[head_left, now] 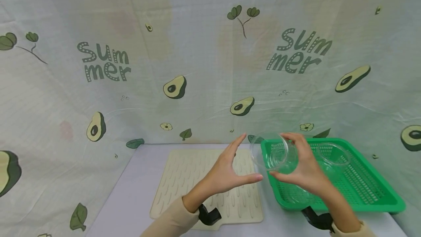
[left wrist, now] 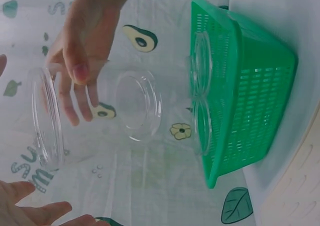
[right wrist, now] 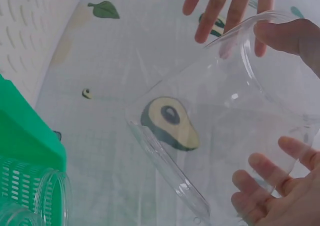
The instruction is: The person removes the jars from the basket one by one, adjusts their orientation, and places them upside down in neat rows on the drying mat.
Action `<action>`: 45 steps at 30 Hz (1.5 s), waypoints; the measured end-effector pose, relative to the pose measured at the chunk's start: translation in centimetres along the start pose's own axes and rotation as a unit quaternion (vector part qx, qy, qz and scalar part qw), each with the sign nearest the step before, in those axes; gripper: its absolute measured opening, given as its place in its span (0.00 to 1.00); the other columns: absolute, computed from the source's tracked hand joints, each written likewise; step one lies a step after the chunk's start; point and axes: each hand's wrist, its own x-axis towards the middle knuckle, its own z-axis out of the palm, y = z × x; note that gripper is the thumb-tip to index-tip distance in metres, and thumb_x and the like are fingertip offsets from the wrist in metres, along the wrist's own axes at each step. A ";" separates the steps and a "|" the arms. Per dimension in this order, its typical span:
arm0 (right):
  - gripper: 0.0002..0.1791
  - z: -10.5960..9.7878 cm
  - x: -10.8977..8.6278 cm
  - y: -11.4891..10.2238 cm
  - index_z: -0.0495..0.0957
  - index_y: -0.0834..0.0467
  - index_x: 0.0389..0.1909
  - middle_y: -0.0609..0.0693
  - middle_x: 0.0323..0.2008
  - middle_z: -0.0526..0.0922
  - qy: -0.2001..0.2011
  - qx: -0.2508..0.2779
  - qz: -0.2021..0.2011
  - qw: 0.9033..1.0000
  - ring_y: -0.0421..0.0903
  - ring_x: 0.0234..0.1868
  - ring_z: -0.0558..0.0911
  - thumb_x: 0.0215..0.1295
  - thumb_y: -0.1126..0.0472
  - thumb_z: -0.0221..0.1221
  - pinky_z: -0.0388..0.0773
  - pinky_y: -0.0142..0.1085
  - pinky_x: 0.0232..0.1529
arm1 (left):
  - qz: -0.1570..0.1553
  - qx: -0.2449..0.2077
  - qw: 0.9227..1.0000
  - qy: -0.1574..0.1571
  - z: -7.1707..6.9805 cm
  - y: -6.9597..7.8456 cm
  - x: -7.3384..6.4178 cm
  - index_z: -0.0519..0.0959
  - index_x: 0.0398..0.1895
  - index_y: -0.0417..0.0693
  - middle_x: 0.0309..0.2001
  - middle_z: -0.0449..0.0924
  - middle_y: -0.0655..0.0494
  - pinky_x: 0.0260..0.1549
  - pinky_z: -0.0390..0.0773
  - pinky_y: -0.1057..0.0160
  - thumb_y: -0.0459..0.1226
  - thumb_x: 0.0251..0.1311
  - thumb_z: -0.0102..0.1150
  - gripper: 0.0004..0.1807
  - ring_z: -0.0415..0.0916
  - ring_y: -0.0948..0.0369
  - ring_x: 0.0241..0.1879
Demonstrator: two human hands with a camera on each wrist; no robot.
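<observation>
In the head view my right hand [head_left: 300, 169] grips a clear round container [head_left: 274, 153] between thumb and fingers, above the left side of a green basket [head_left: 279, 204]. The container is tilted on its side; the left wrist view shows its wide rim [left wrist: 48, 116] and a smaller ring [left wrist: 150, 106] at the other end. My left hand [head_left: 227, 169] is held up to the left of it, thumb and fingers spread apart with nothing between them. In the right wrist view the right thumb [right wrist: 287, 36] lies by one end of the container, its fingers lower down.
Other clear round containers [head_left: 333, 153] stand in the green basket at the right. A cream ridged mat [head_left: 177, 178] lies on the white table [head_left: 121, 196] to the left. Behind hangs a pale cloth [head_left: 204, 57] printed with avocados and lettering.
</observation>
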 end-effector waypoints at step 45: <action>0.53 5.8 0.3 -1.2 0.69 0.67 0.63 0.65 0.58 0.71 0.047 -0.148 -0.118 0.981 0.65 0.58 0.69 0.27 0.56 0.74 0.65 0.62 0.54 | 0.035 -0.029 0.998 0.051 0.8 -1.8 1.0 0.53 0.77 0.68 0.72 0.59 0.61 0.52 0.78 0.58 0.51 0.51 0.75 0.52 0.67 0.57 0.63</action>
